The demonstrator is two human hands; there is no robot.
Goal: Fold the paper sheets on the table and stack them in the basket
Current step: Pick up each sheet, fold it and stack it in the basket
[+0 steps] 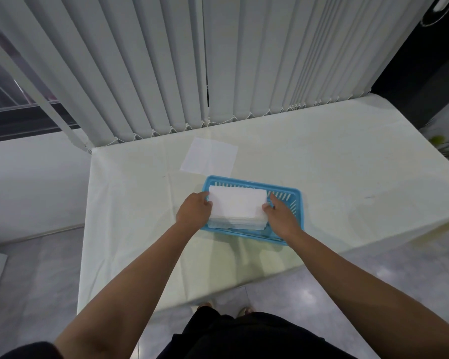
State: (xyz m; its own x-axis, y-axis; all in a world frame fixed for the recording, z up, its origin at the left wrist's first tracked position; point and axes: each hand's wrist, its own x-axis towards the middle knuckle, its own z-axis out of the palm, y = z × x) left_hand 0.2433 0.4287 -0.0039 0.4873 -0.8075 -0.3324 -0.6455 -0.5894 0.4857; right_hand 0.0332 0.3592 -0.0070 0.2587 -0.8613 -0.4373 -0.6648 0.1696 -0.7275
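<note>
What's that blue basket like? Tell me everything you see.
The basket is light blue plastic, rectangular, with slotted walls and a raised rim. It sits flat on the cloth-covered table, slightly skewed. A paper stack fills its left part, the right part bare. The left hand and right hand hold the stack's ends.

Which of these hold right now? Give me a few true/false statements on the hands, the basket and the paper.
1. The folded stack sits in the blue basket. True.
2. Only the left hand holds the stack. False: the right hand holds the other end.
3. One flat sheet lies on the table beyond the basket. True.
4. The basket stands on the floor. False: it stands on the table.
</note>
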